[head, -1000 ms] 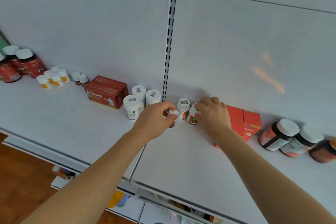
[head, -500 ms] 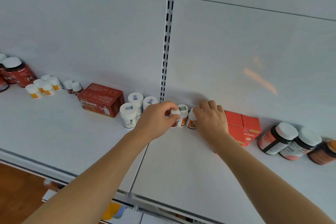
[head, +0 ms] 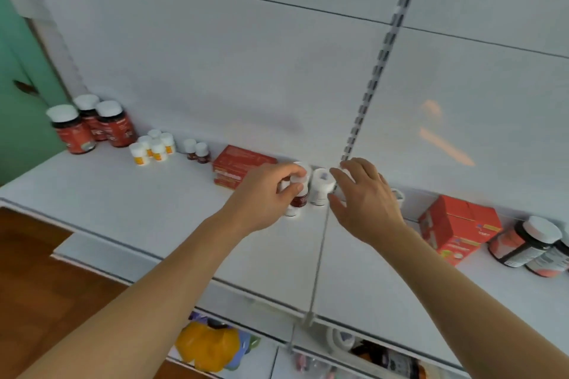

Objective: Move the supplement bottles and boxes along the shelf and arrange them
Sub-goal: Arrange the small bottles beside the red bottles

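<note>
My left hand point(head: 268, 194) grips a small dark-red bottle with a white cap point(head: 299, 197), held just above the white shelf point(head: 147, 212) in front of a red box point(head: 237, 164). Beside it stand white bottles point(head: 321, 188). My right hand point(head: 365, 198) hovers close to their right, fingers curved around a small white-capped bottle point(head: 337, 191) that is mostly hidden by the hand. Another white cap point(head: 397, 194) peeks out behind that hand.
Far left stand three large red-labelled bottles point(head: 114, 128), several small yellow-labelled bottles point(head: 151, 149) and two small dark ones point(head: 197, 151). On the right are a red box point(head: 455, 224) and large dark bottles point(head: 523, 241). A slotted upright point(head: 378, 71) runs up the back panel.
Both hands have moved left along the shelf, past the upright. The left hand has lifted its small dark-red bottle up in front of the white bottles. The view has swung left.
</note>
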Tool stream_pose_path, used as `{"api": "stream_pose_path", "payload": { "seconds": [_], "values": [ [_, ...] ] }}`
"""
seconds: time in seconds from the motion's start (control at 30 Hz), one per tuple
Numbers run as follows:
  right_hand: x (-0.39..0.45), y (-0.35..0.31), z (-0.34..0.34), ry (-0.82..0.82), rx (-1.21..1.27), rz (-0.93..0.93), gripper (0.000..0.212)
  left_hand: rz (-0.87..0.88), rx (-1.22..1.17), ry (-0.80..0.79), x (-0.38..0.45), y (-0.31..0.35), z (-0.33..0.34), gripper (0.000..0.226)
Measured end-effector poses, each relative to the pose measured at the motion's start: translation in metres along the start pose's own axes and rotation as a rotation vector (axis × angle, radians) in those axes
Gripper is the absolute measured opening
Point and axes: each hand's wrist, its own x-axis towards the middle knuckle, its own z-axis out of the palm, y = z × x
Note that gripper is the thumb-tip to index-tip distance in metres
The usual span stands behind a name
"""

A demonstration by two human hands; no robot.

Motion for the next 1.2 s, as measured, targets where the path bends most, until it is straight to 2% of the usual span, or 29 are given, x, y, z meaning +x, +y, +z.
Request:
{"api": "stream_pose_path", "payload": {
  "seconds": [0.2,0.4,0.57,0.77,1.03,1.2],
  "values": [
    [0.031,-0.117,0.019,-0.102,0.125,-0.107,0.043,-0.135,0.06,0.03,-0.052,-0.065,-0.08,0.026],
    [0.075,-0.181,0.041,-0.169,0.163,-0.171,0.044,-0.228,0.149,0.038,-0.064,-0.114,-0.137,0.029],
    [0.115,-0.205,0.073,-0.219,0.149,-0.159,0.046,-0.221,0.257,0.008,-0.041,-0.158,-0.16,0.031],
    [0.152,-0.213,0.108,-0.298,0.131,-0.093,0.053,-0.187,0.372,-0.133,0.012,-0.208,-0.161,0.031],
    [0.168,-0.225,0.131,-0.367,0.072,0.055,0.062,-0.101,0.323,-0.24,0.055,-0.257,-0.148,0.017],
    [0.166,-0.243,0.137,-0.384,0.059,0.191,0.059,0.016,0.297,-0.297,0.066,-0.282,-0.148,0.014]
  ]
}}
